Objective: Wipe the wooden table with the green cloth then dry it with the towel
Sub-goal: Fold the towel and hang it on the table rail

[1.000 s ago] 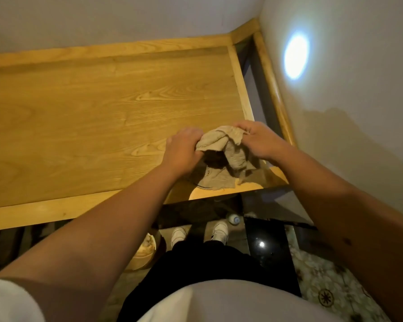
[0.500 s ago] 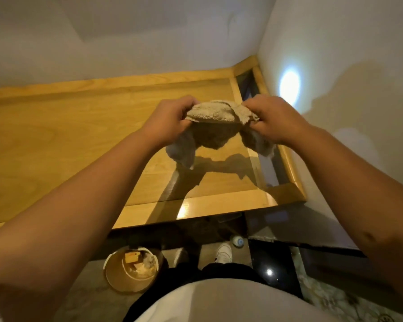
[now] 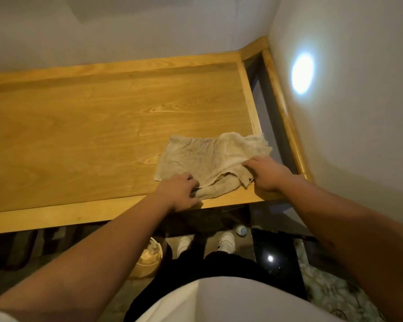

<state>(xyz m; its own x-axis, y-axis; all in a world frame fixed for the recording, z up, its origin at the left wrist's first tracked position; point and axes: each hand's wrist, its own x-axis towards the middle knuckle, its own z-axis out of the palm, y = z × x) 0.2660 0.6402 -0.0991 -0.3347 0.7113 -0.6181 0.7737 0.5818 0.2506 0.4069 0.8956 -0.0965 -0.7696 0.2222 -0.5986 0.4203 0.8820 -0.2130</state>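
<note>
The towel (image 3: 209,159), a pale beige rag, lies opened out on the wooden table (image 3: 91,126) at the right-hand end, around four o'clock of the tabletop, its far corner lapping over the raised rail at three o'clock. It looks spread flat on purpose, I'd say, so that a broad face of cloth meets the wood for drying instead of a wad.

The left hand (image 3: 178,190) sits at the near edge, about six o'clock of the cloth, its fingers curled round a rolled-up near corner, gripping it. The right hand (image 3: 264,171) rests at the cloth's four o'clock corner, fingers bent down onto the hem; whether it pinches the fabric or merely presses it I cannot tell. One hand at each near corner would let the person keep the cloth taut and draw it across.

I see no green cloth anywhere, so my guess is the wiping is over and drying is only starting. Below the table edge stand white shoes (image 3: 227,240) and a small round tub (image 3: 149,254) on the floor
</note>
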